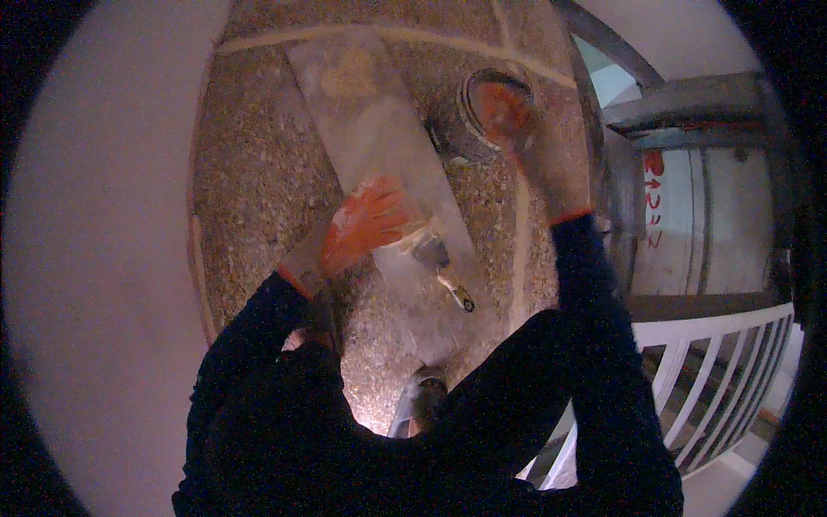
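Note:
My left hand [370, 222], in an orange work glove, lies on a long pale board [379, 103] with its fingers stretched out and nothing in its grip. Beside its fingertips is a putty knife [459, 295], with a pale smear of filler [418, 234] near its blade. At the upper right my right hand [504, 110], gloved the same way, reaches over the mouth of a dark round bucket [463, 108]. The fingers there are blurred, so their grip and the bucket's contents are unclear.
Rough speckled particle-board flooring [258, 155] with pale seam lines lies under the board. A plain wall [103, 258] runs along the left. White railing [715, 323] borders a stairwell at the right. A grey-white tube-like object [422, 392] is near my legs.

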`<action>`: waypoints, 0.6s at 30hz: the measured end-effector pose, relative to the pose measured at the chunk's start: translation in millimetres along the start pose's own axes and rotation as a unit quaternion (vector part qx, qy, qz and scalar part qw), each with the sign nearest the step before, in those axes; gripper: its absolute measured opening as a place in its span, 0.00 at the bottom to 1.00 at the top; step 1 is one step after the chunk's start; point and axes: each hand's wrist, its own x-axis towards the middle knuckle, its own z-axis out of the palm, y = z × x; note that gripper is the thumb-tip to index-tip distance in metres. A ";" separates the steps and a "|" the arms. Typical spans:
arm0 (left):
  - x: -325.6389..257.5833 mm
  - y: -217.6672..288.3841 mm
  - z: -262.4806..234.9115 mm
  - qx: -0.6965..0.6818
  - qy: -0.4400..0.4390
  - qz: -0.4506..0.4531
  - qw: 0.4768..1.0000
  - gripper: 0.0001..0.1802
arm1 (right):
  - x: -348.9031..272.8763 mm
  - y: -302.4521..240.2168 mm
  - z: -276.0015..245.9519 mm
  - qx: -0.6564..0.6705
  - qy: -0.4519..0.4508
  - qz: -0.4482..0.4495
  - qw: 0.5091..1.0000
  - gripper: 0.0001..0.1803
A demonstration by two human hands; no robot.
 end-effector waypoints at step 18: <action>-94.8 4.1 -8.2 -0.001 0.095 -0.011 0.995 0.49 | 118.8 49.5 -41.2 -0.745 -0.098 0.019 0.659 0.21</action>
